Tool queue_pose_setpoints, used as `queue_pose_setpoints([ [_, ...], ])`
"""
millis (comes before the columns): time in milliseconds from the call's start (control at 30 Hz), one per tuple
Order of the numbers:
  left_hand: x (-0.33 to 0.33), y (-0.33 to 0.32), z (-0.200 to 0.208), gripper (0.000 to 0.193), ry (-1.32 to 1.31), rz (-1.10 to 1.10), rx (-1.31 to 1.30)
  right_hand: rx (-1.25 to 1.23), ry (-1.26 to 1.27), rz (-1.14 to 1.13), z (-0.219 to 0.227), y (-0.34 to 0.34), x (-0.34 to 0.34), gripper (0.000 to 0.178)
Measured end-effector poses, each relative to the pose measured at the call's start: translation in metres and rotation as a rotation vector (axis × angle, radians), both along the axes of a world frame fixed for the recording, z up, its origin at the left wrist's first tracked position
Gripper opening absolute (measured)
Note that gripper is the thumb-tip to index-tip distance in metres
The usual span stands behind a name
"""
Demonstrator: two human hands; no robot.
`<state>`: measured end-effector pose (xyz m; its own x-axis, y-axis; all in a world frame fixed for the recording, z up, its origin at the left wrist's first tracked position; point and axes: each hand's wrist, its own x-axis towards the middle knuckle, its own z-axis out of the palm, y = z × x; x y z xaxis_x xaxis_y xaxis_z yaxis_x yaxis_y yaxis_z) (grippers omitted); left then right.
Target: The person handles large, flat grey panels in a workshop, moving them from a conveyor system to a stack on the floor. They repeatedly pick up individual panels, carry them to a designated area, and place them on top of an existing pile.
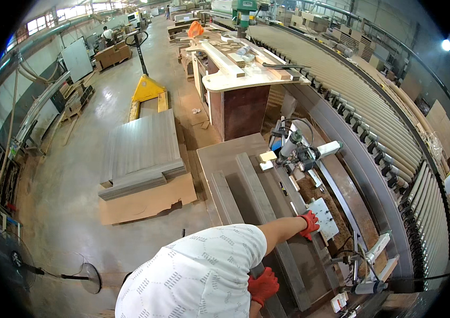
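My left hand [309,226], in a red glove, reaches across the brown work table. Its fingers stretch over the edge of a pale metal plate [324,218] dotted with dark holes. Nearer to me, my right hand [263,286], also gloved in red, curls over a narrow grey strip of board [227,197]. Part of that strip is hidden behind my white sleeve. Beside it lies a longer stack of grey strips [261,196], running between my two hands. A small dark object [282,188] rests farther along the table [211,153].
Machine heads with hoses [301,151] and another assembly [370,259] stand beyond the plate. A roller conveyor [389,122] runs along the right. Left on the floor are stacked grey panels [143,146] and a yellow pallet jack [146,89]. Fan [91,278] at lower left.
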<state>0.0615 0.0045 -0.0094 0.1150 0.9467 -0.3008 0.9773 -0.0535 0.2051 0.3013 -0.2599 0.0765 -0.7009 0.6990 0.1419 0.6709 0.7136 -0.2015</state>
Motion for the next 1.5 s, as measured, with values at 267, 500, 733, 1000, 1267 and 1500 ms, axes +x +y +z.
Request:
queue_pose_setpoints([
  [267,-0.014,0.004,-0.007,0.099,-0.013,0.044,-0.013,-0.029,-0.067,0.048,-0.008,0.011,0.002,0.03],
  [500,-0.01,0.011,-0.004,0.094,-0.019,0.034,-0.02,0.02,0.017,0.085,-0.064,0.03,0.009,0.061],
  [733,-0.007,0.017,-0.012,0.1,-0.044,0.017,0.002,-0.2,-0.208,0.026,-0.014,0.02,0.004,0.062],
  [1000,-0.008,0.039,-0.038,0.104,-0.068,0.011,0.064,0.07,-0.262,0.072,-0.044,0.03,0.01,0.044],
  [1267,-0.012,0.039,-0.038,0.115,-0.087,0.052,0.016,-0.1,-0.22,0.122,-0.024,0.03,-0.011,0.057],
  [1500,-0.015,0.026,-0.029,0.114,-0.096,0.041,0.03,-0.063,-0.237,0.079,-0.022,0.027,-0.021,0.053],
])
